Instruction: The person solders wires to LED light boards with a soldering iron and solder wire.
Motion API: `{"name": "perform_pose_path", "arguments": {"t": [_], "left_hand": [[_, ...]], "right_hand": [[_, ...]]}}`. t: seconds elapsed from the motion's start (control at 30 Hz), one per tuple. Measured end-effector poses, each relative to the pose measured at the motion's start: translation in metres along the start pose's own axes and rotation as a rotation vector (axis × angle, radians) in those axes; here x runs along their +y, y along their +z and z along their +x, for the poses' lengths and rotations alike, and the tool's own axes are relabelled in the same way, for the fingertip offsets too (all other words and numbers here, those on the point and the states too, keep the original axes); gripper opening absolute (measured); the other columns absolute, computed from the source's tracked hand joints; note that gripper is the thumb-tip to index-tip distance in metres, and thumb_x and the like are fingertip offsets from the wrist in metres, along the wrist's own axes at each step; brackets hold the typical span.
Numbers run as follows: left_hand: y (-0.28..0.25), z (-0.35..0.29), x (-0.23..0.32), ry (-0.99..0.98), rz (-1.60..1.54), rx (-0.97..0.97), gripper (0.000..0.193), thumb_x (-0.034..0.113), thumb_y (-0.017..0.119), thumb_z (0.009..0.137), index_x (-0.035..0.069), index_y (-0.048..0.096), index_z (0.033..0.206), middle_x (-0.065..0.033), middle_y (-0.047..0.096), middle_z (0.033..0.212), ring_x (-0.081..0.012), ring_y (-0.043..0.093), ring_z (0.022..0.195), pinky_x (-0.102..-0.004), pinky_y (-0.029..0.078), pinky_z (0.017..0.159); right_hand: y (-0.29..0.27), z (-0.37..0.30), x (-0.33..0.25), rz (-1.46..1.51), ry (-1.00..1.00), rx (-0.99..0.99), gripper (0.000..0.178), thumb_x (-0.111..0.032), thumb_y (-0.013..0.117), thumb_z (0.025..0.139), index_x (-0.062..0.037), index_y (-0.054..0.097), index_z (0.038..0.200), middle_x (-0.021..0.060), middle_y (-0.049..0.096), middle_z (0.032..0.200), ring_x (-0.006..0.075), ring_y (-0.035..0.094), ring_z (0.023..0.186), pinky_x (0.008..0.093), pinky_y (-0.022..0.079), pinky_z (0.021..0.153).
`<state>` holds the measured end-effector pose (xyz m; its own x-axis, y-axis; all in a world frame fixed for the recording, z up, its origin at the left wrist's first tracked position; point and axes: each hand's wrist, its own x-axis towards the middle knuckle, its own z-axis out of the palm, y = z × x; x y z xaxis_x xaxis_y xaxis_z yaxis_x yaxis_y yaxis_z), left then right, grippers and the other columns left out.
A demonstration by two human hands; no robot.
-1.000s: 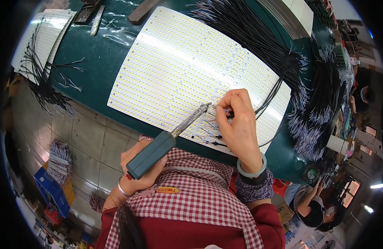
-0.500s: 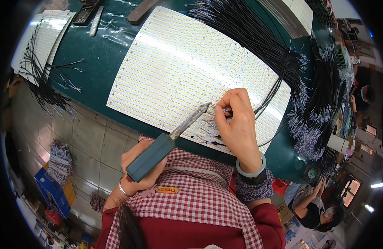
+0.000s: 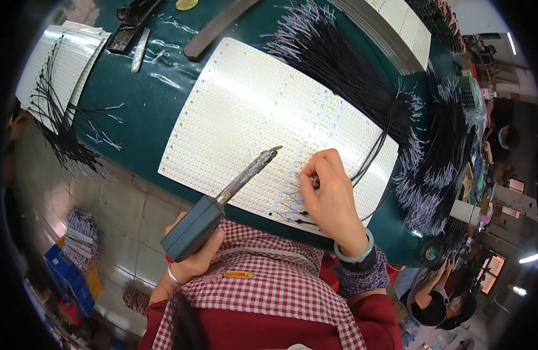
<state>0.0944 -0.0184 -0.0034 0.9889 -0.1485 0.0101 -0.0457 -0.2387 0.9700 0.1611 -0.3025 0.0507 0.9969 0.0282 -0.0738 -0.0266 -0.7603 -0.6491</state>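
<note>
The work in hand looks like soldering leads onto the large white LED panel (image 3: 263, 122), which lies flat on the green bench (image 3: 135, 116) with its near edge close to the bench's front lip; the left hand (image 3: 193, 256) is closed around the grey-blue grip of a soldering iron (image 3: 222, 204), whose foil-wrapped barrel slants up over the panel with its tip hovering just above the surface, near but apart from the other hand; the right hand (image 3: 330, 195) rests on the panel near its front edge, fingers pinched together on what seems a thin wire (image 3: 292, 201), though the pinch itself is too small to read surely; the next move, as I judge it, calls for bringing the tip down steadily to the pinched lead without grazing the fingers; room is tight to the right, where bundles of black wires (image 3: 362, 87) crowd the panel's far corner, and opener to the left, where bare bench lies before a stack of white strips (image 3: 65, 58) at the edge.
</note>
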Motion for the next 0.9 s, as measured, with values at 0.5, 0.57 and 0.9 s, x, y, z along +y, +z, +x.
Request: {"name": "perform_pose_path", "arguments": {"t": [0.5,0.57,0.9], "left_hand": [[-0.009,0.008,-0.004,-0.112,-0.033,0.139,0.027,0.011,0.081,0.085,0.001,0.074,0.109,-0.0100,0.072,0.093,-0.0226,0.070,0.079,-0.0341,0.055,0.071],[-0.007,0.007,-0.003,-0.082,-0.007,0.155,0.028,0.011,0.081,0.085,0.001,0.074,0.110,-0.0106,0.073,0.095,-0.0230,0.071,0.080,-0.0342,0.056,0.073],[-0.006,0.009,0.006,-0.154,-0.042,0.152,0.027,0.011,0.081,0.085,0.001,0.075,0.109,-0.0118,0.075,0.094,-0.0239,0.072,0.081,-0.0346,0.056,0.075]], "right_hand": [[0.013,0.190,0.022,-0.313,-0.440,0.316,0.009,-0.005,0.071,0.089,-0.0035,0.067,0.098,0.0128,0.059,0.099,0.0329,0.059,0.095,0.0443,0.050,0.082],[0.018,0.194,0.025,-0.391,-0.459,0.355,0.008,-0.006,0.071,0.089,-0.0038,0.067,0.097,0.0123,0.059,0.098,0.0324,0.058,0.095,0.0438,0.050,0.082],[-0.005,0.153,0.015,0.025,-0.260,0.259,0.008,-0.005,0.061,0.098,-0.0004,0.057,0.103,0.0174,0.061,0.097,0.0357,0.064,0.084,0.0436,0.051,0.075]]}}
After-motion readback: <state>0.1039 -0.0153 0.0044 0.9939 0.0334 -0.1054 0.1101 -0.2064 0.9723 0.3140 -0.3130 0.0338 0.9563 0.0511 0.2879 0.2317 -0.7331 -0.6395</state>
